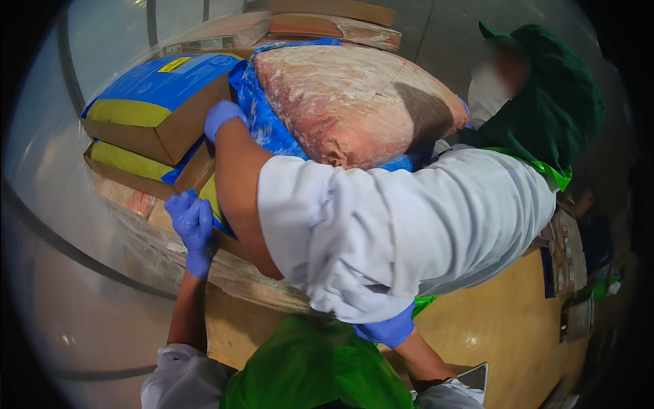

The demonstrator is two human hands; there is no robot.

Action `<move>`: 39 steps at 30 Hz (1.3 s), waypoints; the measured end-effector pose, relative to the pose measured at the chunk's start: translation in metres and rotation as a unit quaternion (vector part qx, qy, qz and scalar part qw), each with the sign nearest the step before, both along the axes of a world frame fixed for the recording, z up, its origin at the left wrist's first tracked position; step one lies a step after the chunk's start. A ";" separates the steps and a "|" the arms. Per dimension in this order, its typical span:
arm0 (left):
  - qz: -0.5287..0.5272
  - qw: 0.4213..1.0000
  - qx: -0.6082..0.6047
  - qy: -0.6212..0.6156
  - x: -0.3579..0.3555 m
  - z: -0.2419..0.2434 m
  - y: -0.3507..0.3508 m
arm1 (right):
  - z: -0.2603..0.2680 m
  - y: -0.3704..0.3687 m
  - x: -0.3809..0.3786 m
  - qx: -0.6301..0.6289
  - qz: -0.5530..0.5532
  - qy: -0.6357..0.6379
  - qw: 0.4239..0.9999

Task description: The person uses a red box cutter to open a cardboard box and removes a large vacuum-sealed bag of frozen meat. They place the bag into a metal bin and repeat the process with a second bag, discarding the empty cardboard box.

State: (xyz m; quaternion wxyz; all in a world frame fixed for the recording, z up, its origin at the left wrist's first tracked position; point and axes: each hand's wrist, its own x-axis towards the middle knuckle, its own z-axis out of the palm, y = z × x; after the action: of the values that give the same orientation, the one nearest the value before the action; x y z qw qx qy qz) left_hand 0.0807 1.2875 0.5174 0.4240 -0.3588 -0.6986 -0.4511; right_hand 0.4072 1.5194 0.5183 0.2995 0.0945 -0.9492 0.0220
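My left hand [191,225], in a blue-violet glove, is closed at the edge of a lower cardboard box, with blue plastic at its fingers; the grip is partly hidden. My right hand [388,327], gloved alike, lies partly under a co-worker's white sleeve [368,225], its fingers hidden. Beyond that sleeve a large pale-pink block of what looks like frozen meat [352,102] rests on blue plastic film [271,122]. The co-worker's gloved hand [222,117] is between the block and a cardboard box [153,138] with a blue and yellow-green cover.
A co-worker in a green cap [552,97] leans across from the right. Stacked cardboard boxes [332,28] in clear film stand at the back. The stack's wrapped lower layers [240,286] lie close before me. More boxes [567,253] are at the right, above the yellowish floor [485,307].
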 end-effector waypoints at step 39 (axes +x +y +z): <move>-0.030 0.997 -0.072 0.014 0.017 0.025 -0.016 | 0.004 -0.018 -0.008 0.010 -0.066 0.144 0.987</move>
State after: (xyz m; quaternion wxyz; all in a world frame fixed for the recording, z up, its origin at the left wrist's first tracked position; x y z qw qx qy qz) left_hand 0.0972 1.2718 0.5420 0.3931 -0.4153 -0.7125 -0.4067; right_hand 0.3995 1.5011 0.5222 0.4324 0.0369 -0.9007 -0.0214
